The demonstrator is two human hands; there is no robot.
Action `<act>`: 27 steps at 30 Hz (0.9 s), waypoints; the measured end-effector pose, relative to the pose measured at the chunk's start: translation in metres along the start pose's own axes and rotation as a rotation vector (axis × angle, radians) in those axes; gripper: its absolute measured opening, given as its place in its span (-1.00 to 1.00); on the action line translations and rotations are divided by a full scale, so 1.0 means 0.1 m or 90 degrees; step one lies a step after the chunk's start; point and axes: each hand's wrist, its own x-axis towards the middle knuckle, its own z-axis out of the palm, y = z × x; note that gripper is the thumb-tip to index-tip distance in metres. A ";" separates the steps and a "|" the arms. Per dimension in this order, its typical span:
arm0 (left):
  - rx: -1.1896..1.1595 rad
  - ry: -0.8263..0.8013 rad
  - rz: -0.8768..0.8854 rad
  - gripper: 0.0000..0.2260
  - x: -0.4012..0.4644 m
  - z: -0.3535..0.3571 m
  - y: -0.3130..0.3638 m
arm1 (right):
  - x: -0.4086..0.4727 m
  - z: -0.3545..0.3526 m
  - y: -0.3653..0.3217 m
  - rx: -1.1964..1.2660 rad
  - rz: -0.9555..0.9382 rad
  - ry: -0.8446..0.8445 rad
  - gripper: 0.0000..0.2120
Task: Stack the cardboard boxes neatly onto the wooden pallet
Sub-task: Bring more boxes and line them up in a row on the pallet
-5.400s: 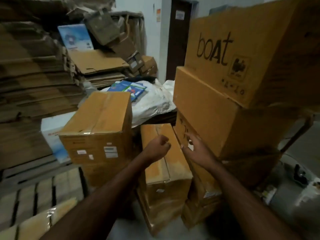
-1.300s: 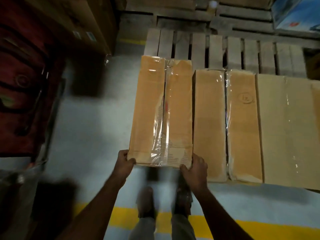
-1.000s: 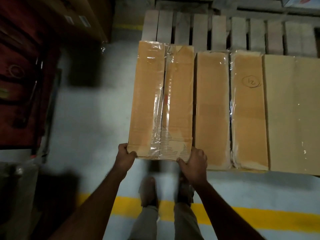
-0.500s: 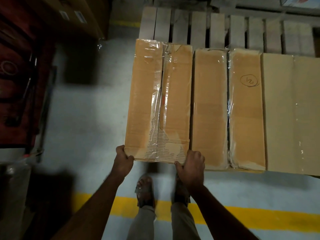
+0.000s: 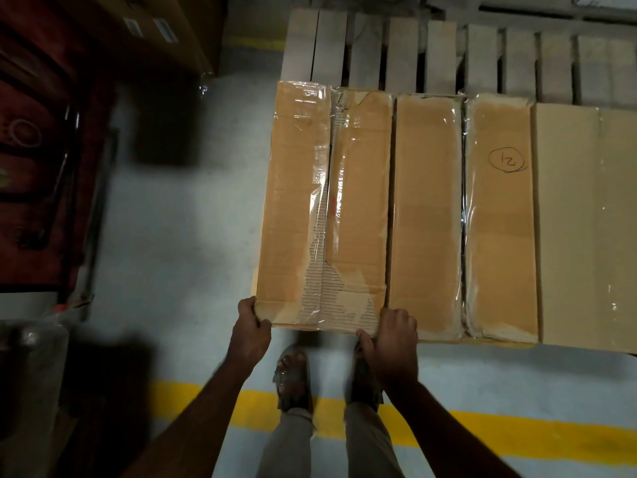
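Observation:
I look straight down at a long brown cardboard box [image 5: 324, 208] with torn tape along its middle seam. My left hand [image 5: 250, 331] grips its near left corner and my right hand [image 5: 394, 331] grips its near right corner. The box lies at the left end of a row on the wooden pallet [image 5: 448, 53], tight against a second taped box [image 5: 425, 219]. A third box [image 5: 499, 219], marked with a circled 12, and a paler box [image 5: 586, 229] continue the row to the right.
Bare pallet slats show behind the row. Grey floor lies to the left, with a yellow line [image 5: 517, 439] under my feet [image 5: 293, 377]. Dark red shelving [image 5: 41, 150] and a brown carton [image 5: 165, 25] stand at the left.
I carried the box from the pile to the pallet. Over the last second it has settled lower and closer against the neighbouring box, with both hands still on its near corners.

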 end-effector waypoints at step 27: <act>0.093 0.056 0.070 -0.65 -0.10 0.07 -0.02 | -0.05 0.12 0.12 -0.007 -0.047 0.050 -0.52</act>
